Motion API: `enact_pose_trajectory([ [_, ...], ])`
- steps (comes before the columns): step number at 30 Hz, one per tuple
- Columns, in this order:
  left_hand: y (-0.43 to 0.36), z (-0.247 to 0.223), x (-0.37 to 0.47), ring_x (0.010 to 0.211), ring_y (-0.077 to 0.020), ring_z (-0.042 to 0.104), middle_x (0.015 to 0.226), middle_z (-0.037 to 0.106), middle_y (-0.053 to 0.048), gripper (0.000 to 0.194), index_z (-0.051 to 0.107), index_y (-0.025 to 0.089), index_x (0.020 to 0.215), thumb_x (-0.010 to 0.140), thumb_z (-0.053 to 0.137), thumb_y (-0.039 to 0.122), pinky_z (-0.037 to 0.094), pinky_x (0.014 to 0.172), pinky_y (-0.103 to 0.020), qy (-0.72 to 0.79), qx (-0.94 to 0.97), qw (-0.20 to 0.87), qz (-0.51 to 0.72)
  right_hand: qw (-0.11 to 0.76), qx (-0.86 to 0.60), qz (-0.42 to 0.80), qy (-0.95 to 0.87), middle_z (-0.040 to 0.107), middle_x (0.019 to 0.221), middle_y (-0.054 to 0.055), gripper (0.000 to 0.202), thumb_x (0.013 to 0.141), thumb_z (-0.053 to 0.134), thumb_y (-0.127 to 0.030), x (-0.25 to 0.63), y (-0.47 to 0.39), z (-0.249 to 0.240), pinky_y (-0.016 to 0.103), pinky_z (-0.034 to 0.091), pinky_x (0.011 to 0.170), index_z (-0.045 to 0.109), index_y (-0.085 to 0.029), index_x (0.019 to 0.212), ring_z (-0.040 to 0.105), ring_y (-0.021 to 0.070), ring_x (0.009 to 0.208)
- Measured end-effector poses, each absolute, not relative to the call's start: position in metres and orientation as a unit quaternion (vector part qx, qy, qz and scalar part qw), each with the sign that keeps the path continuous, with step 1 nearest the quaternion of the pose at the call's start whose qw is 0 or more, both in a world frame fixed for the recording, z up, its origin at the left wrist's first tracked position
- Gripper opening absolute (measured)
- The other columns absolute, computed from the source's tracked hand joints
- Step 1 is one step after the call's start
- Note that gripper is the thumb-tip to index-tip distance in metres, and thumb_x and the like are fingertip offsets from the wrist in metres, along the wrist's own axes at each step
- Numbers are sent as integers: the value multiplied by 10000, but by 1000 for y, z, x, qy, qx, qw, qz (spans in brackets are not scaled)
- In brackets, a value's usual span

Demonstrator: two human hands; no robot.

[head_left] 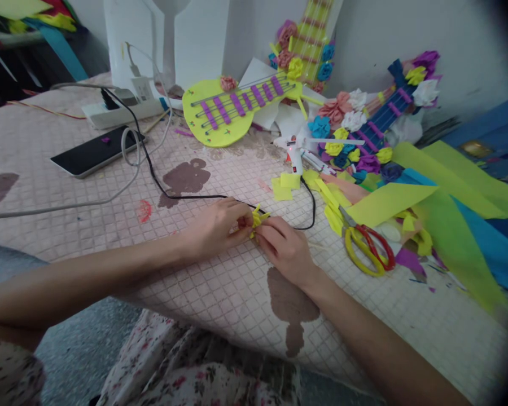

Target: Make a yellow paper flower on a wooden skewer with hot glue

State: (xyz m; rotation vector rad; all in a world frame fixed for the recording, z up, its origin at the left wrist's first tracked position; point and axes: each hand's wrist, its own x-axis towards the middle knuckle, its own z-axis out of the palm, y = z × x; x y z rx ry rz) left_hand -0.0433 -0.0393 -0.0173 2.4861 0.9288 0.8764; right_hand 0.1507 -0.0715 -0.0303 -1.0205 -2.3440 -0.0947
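Note:
Between my two hands is a small yellow paper flower, its pointed petals sticking up past the fingertips. My left hand pinches it from the left, with thumb and forefinger closed on it. From the other side, my right hand grips its lower right part with bent fingers. The fingers hide much of the flower. Just behind the hands a black cord crosses the table. Beyond the right hand lie small yellow paper squares beside a white glue gun.
Red-and-yellow-handled scissors lie right, by coloured paper sheets. A yellow paper guitar and a blue flower-trimmed one lean at the back. A phone, a power strip and a grey cable are left.

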Motion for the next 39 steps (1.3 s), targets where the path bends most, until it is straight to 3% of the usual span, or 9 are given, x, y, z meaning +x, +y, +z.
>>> enact_pose_trajectory([
  [10,-40,-13,-45,839,-168,511,849,602,-27,16,547,164,854,853,535,174,395,760,-292,297,912,104,264,273,-421,25,-865,612,900,70,172,923,410,-221,151,-72,-33,276,500,696,575,-172,929,588,162,839],
  [18,-41,-14,-46,887,-170,506,918,609,-36,123,590,179,922,919,470,207,366,784,-305,285,928,57,233,266,-426,27,-865,605,877,63,162,923,411,-217,151,-72,-32,270,489,691,566,-171,907,586,160,825],
  [23,-41,-13,-47,894,-171,503,928,608,-44,128,600,171,913,918,480,217,372,793,-303,286,928,68,229,282,-425,31,-859,597,912,69,112,899,468,-233,151,-73,-32,270,492,680,558,-169,920,578,162,834],
  [39,-42,-13,-46,879,-172,492,903,596,-33,84,574,175,891,894,519,238,351,763,-302,299,925,75,221,251,-428,22,-868,605,888,77,184,926,401,-215,150,-75,-31,281,503,675,573,-156,895,588,165,819],
])
